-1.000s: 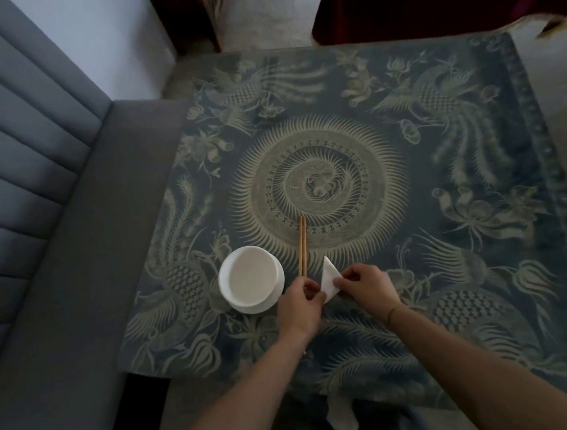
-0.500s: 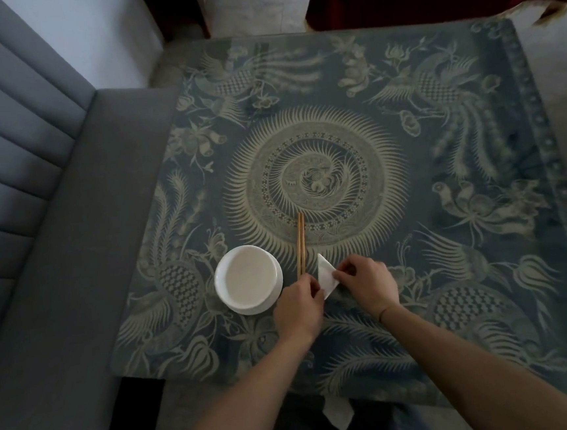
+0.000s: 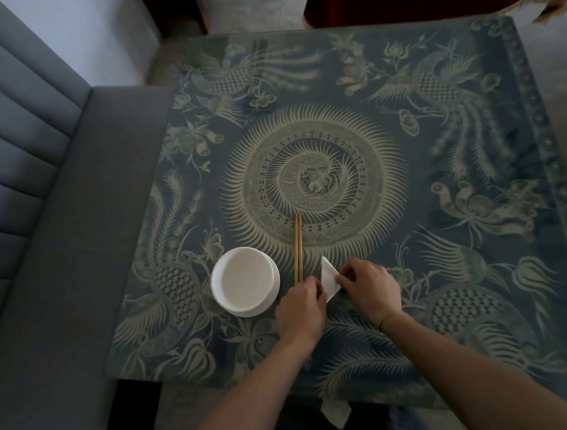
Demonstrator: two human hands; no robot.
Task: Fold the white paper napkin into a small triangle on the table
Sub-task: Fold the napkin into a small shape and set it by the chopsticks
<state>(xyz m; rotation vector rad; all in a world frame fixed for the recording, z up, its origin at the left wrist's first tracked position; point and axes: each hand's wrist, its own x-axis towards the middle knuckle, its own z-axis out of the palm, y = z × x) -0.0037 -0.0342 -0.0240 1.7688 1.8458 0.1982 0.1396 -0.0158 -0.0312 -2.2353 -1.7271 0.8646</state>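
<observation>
The white paper napkin (image 3: 328, 277) lies folded into a small triangle on the patterned table (image 3: 445, 200), its tip pointing away from me. My left hand (image 3: 300, 306) pinches its left lower edge. My right hand (image 3: 370, 287) pinches its right corner with thumb and fingers. Both hands rest on the tabletop and cover the napkin's near part.
A white bowl (image 3: 245, 280) stands just left of my left hand. A pair of wooden chopsticks (image 3: 298, 247) lies between the bowl and the napkin. A grey upholstered bench (image 3: 40, 270) runs along the left. A piece of white paper (image 3: 335, 412) hangs below the table's near edge.
The napkin now lies flatter on the table. My hands have stayed on it with only slight finger shifts; the camera has tilted a little.
</observation>
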